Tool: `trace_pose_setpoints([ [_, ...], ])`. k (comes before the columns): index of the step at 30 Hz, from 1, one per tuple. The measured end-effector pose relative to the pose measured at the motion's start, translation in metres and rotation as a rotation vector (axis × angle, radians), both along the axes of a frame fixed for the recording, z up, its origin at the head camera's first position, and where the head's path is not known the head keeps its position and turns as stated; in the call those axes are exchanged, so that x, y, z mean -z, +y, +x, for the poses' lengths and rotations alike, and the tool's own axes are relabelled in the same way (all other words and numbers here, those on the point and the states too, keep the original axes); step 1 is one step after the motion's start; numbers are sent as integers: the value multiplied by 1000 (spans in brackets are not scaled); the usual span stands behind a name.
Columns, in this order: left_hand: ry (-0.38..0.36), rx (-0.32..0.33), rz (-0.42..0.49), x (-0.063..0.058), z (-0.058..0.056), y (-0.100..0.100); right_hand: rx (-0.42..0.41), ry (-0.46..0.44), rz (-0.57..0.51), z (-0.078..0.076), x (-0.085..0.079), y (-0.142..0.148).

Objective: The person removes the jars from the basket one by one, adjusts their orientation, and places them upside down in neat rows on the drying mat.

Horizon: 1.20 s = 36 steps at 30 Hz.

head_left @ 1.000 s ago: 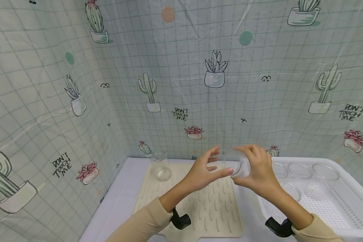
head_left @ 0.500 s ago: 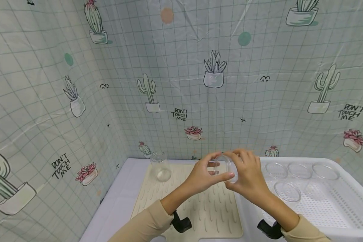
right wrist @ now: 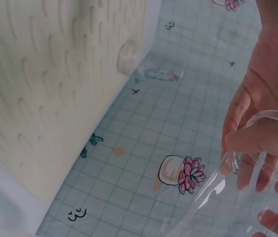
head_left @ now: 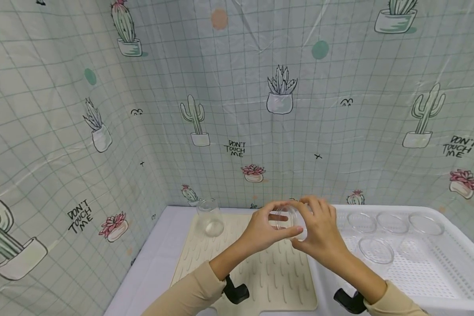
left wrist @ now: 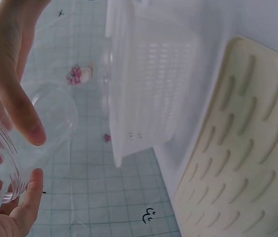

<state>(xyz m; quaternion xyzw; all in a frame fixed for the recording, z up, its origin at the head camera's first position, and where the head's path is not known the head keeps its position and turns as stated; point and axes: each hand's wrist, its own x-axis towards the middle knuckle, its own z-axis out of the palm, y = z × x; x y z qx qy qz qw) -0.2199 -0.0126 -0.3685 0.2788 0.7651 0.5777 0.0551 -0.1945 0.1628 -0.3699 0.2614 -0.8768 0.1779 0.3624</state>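
Observation:
A clear jar (head_left: 293,219) with a ringed, threaded-looking neck is tilted on its side between both hands, above the mat. My left hand (head_left: 258,232) curls its thumb and fingers round the neck end, which faces left. From the right, my right hand (head_left: 320,239) grips the body, with fingers over the top and thumb below. In the left wrist view the jar's body (left wrist: 57,116) shows behind a thumb. The right wrist view has the jar's wall (right wrist: 203,207) at the lower right, with fingers seen through it.
A second clear jar (head_left: 210,217) stands upright at the back left of a beige ridged mat (head_left: 276,281). On the right, a white perforated basket (head_left: 434,272) holds several clear jars (head_left: 361,223). A cactus-print curtain (head_left: 237,87) hangs behind the white table (head_left: 142,272).
The right hand has moved left with the jar, bringing its neck into the left hand. The left hand's fingers have closed in round it.

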Motion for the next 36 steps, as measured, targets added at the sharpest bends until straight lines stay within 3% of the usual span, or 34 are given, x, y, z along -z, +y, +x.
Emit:
trace_pose_setpoints([
  [9, -6, -7, 31, 5, -3, -6, -76, -32, -44, 3, 0, 5],
  [14, -1, -28, 22, 9, -7, -13, -151, -92, -162, 2, -3, 15],
  [15, 4, -23, 28, 6, -4, -15, -163, -108, -197, 2, -4, 16],
  [21, 18, -9, 59, -21, 10, -25, -111, -275, -489, 4, -1, 24],
  [25, 21, -26, 62, -24, 8, -28, -84, -469, -773, 6, 1, 26],
  [31, 9, -4, 101, -27, 5, -32, -243, -656, -1212, 10, 3, 18],
  [36, 3, 12, 123, -28, 3, -32, -357, -757, -1380, 13, 10, 8],
])
